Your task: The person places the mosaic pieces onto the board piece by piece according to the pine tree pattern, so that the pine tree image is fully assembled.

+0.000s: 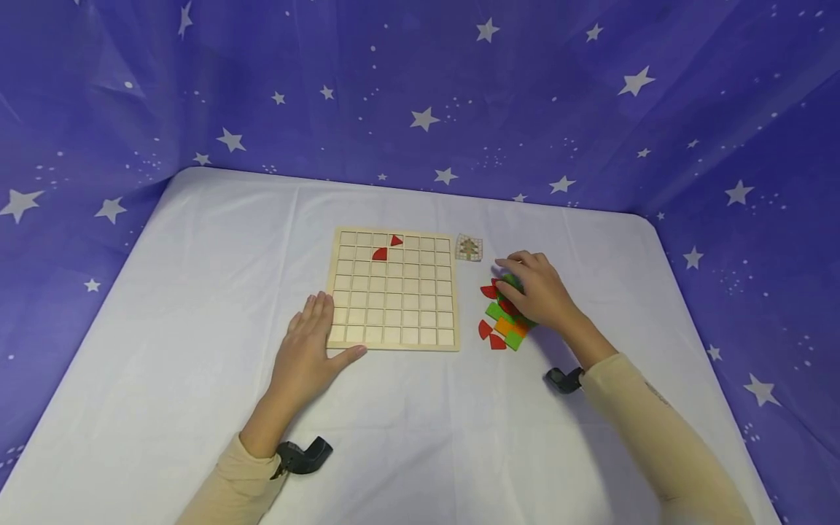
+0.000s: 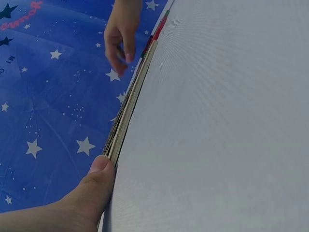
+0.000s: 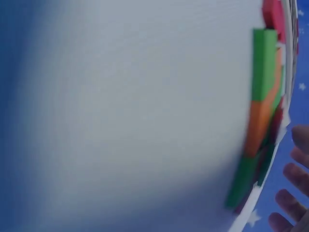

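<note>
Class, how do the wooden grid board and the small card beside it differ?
Size: the board is much larger than the card.
Surface: the board bears two red pieces; the card shows a brownish tree-like shape.
Contact: the left hand touches the board; the card lies untouched.
Shared: both are squarish and gridded.

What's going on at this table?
A person's left hand rests along the left and near edges of a wooden grid board. The right hand is over a cluster of red, green and orange pieces right of the board. Two red pieces sit on the grid; a small patterned card lies beside its far right corner.
</note>
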`<state>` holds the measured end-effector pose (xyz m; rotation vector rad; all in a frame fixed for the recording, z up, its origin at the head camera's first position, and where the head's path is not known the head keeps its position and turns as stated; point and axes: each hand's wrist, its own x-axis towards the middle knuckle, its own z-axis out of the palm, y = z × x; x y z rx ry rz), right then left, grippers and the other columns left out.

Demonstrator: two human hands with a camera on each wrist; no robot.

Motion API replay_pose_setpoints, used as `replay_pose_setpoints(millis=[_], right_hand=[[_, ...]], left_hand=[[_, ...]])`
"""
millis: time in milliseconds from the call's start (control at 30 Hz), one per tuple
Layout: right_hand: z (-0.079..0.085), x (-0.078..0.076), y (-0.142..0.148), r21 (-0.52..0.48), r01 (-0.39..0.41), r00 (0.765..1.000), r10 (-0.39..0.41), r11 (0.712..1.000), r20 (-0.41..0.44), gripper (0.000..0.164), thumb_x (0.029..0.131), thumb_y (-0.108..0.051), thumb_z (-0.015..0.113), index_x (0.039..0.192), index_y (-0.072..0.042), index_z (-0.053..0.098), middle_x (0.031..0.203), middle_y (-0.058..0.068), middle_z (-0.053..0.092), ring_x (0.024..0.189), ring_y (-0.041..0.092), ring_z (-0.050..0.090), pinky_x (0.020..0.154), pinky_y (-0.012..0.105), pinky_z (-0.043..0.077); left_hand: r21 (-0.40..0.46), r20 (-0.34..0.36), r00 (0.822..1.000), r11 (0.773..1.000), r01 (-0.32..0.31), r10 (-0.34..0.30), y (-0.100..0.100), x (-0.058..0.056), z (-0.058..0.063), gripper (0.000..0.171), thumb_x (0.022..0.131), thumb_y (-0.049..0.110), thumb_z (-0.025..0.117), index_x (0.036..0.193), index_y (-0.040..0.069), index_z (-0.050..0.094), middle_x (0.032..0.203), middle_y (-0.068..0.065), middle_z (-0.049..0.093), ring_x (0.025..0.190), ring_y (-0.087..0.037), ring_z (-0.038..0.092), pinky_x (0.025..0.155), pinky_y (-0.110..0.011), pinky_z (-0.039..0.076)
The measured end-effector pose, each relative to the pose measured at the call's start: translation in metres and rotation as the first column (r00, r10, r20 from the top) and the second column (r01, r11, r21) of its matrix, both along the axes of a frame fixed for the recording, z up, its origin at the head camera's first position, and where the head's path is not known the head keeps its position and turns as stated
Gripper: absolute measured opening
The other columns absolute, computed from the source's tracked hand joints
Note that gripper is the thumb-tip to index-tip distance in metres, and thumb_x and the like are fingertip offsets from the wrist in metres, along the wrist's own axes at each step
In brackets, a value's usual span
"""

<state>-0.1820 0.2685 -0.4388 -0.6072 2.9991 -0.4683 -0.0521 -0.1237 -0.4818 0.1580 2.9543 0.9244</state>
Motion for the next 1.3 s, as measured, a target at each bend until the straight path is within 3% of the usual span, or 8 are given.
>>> replay_pose_setpoints(millis=[367,567,733,900,1300], right_hand=[[-0.015,0.001,0.025,-0.034,0.048,0.998,-0.047,0.998,0.035,0.038,0.096,-0.031,0.066,0.13,-0.013,0.066,0.124,0.01,0.061,0.116,0.032,0.049,0.101,0.053,0.044],[-0.019,0.002,0.031,-0.078,0.06,0.996,-0.055,0.995,0.069,0.043,0.097,-0.038,0.063,0.133,-0.015,0.063,0.119,0.009,0.064,0.112,0.029,0.051,0.101,0.052,0.045],[-0.02,0.007,0.04,-0.124,0.05,0.995,-0.038,0.991,0.092,0.047,0.093,-0.04,0.069,0.132,-0.016,0.063,0.12,0.005,0.063,0.114,0.027,0.05,0.097,0.049,0.046],[-0.021,0.013,0.048,-0.166,0.034,0.996,-0.019,0.986,0.088,0.043,0.09,-0.034,0.073,0.128,-0.014,0.067,0.115,0.004,0.062,0.111,0.025,0.05,0.091,0.045,0.045],[-0.021,0.017,0.048,-0.166,0.049,0.998,-0.041,0.985,0.05,0.036,0.09,-0.029,0.074,0.12,-0.009,0.07,0.112,0.007,0.066,0.11,0.026,0.053,0.098,0.051,0.046]], left_hand=[[0.002,-0.005,1.0,1.0,-0.003,0.003,-0.001,0.001,0.0,0.11,0.084,0.06,0.07,0.157,-0.001,0.015,0.166,-0.017,0.012,0.155,-0.034,0.008,0.125,-0.054,0.011],[0.007,-0.01,1.0,1.0,-0.006,0.006,-0.001,0.002,0.0,0.11,0.083,0.06,0.07,0.157,-0.001,0.015,0.166,-0.017,0.012,0.155,-0.034,0.009,0.125,-0.055,0.011],[0.008,-0.029,1.0,1.0,-0.006,0.006,-0.002,0.001,-0.002,0.11,0.083,0.061,0.069,0.157,-0.002,0.017,0.165,-0.018,0.014,0.155,-0.035,0.01,0.124,-0.055,0.012],[0.006,-0.026,1.0,1.0,-0.007,0.007,-0.001,0.001,-0.003,0.11,0.084,0.062,0.068,0.157,-0.002,0.017,0.166,-0.017,0.014,0.155,-0.034,0.01,0.125,-0.055,0.012],[0.004,-0.022,1.0,1.0,-0.004,0.004,-0.001,0.001,-0.001,0.111,0.083,0.062,0.069,0.157,-0.001,0.016,0.166,-0.017,0.013,0.155,-0.034,0.009,0.125,-0.054,0.011]])
